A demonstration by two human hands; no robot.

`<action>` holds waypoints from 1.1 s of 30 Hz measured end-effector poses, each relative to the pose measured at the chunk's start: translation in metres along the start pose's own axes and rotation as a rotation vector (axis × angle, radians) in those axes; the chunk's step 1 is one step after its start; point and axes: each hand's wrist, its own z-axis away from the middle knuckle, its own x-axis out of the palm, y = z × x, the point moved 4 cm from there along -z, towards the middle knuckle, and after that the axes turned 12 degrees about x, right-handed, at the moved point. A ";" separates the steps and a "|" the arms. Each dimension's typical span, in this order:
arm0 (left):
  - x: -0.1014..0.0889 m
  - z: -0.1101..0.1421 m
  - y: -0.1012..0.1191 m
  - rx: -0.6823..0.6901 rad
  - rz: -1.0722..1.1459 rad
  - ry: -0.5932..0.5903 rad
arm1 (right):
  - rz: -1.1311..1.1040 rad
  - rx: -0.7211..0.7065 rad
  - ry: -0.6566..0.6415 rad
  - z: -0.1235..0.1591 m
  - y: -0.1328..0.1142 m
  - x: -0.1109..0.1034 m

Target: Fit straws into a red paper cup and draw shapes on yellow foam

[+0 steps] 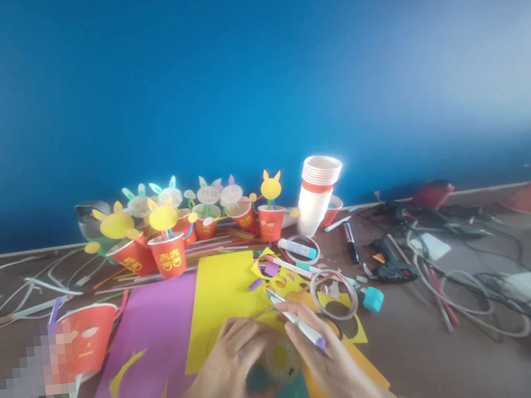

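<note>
My left hand (pixel 235 368) rests on the yellow paper sheet (pixel 221 297), fingers curled down around a clear round tape roll (pixel 281 359). My right hand (pixel 328 359) is closed around a white marker with a purple end (pixel 298 322), its tip pointing up-left over the yellow sheet beside the roll. A purple paper sheet (pixel 153 353) with cut-out shapes lies to the left, touching the yellow one.
Red paper cups with paper bunny faces (pixel 167 249) stand in a row at the back, next to a stack of white cups (pixel 319 194). A glue gun (pixel 391 265), pens, tape rings and tangled cables (pixel 465 280) cover the right side. A red cup (pixel 91 341) lies at left.
</note>
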 end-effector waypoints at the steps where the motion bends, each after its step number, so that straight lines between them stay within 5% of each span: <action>1: 0.001 -0.001 -0.001 -0.014 -0.008 -0.015 | 0.014 0.007 -0.005 0.000 0.001 0.000; 14: 0.008 0.000 -0.011 -0.076 0.021 -0.116 | 0.054 -0.035 -0.003 0.005 0.004 -0.001; 20: 0.007 -0.002 -0.011 -0.030 0.027 -0.020 | 0.005 -0.007 -0.012 0.000 -0.009 -0.016; 27: 0.018 0.007 -0.019 0.040 -0.045 0.170 | 0.503 -0.248 -0.064 0.012 -0.055 -0.028; 33: 0.018 0.004 -0.018 0.103 0.001 0.189 | 0.660 -0.317 -0.157 0.019 -0.055 -0.015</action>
